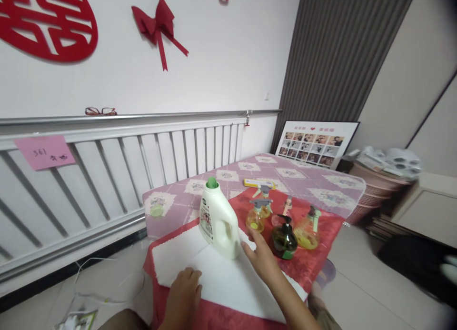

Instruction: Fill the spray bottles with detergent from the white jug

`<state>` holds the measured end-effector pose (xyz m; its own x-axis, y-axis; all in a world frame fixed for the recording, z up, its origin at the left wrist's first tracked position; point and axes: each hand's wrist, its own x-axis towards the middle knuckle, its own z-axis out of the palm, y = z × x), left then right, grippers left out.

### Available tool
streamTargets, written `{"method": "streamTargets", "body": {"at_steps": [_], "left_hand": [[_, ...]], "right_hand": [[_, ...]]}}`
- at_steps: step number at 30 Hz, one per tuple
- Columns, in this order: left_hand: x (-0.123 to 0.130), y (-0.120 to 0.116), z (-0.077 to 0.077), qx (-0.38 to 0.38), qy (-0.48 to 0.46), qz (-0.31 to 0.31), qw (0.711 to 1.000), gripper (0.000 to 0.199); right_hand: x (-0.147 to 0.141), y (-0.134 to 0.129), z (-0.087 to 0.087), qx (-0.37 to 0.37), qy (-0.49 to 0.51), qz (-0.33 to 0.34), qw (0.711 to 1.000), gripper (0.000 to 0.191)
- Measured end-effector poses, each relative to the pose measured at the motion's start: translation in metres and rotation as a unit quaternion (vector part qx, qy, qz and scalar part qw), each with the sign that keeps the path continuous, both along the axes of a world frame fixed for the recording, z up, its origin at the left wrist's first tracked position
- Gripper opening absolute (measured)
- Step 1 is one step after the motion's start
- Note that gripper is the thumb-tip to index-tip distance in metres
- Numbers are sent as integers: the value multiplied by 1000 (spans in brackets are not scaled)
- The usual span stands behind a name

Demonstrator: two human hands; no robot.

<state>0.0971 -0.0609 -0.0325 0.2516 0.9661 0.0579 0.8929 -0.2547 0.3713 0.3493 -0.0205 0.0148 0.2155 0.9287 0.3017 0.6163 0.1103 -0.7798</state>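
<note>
My R grip [263, 259] is open, jug [218, 220] just left: stiff, prob. heavy (fill unclear), best by handle [234, 229]. L grip [184, 292] half-open on white cloth [228, 285].

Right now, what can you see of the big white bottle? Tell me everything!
The big white bottle looks like smooth, pale plastic. It has a built-in handle, a picture label too blurry to read and a green piece in its neck. It stands upright on the white sheet. The right hand is close beside it, not gripping it.
</note>
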Motion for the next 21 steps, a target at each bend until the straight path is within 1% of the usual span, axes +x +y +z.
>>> {"method": "streamTargets", "body": {"at_steps": [2,5,7,9,11,12,15,18,21], "left_hand": [[-7,-4,-10,-23,7,10,1000,38],[-14,-9,-18,-52,14,19,998,38],[-14,-11,-19,-58,24,25,998,40],[-11,-12,-17,-53,43,39,997,45],[-6,-13,-17,-63,66,57,994,54],[-4,-13,-17,-80,78,65,992,60],[-1,-15,-20,-134,102,71,983,72],[-2,-17,-25,-145,113,66,981,71],[-3,-16,-29,-148,119,66,980,70]], "right_hand": [[-2,7,-2,-13,17,17,1000,56],[-5,21,3,-30,44,53,997,55],[-6,32,9,-39,66,90,993,50],[-8,41,15,-54,87,131,986,41],[-9,48,20,-79,107,165,977,33],[-10,51,21,-93,117,176,973,30],[-12,56,25,-117,141,199,963,25],[-16,55,33,-111,157,210,959,27],[-23,46,46,-95,165,215,958,33]]}}
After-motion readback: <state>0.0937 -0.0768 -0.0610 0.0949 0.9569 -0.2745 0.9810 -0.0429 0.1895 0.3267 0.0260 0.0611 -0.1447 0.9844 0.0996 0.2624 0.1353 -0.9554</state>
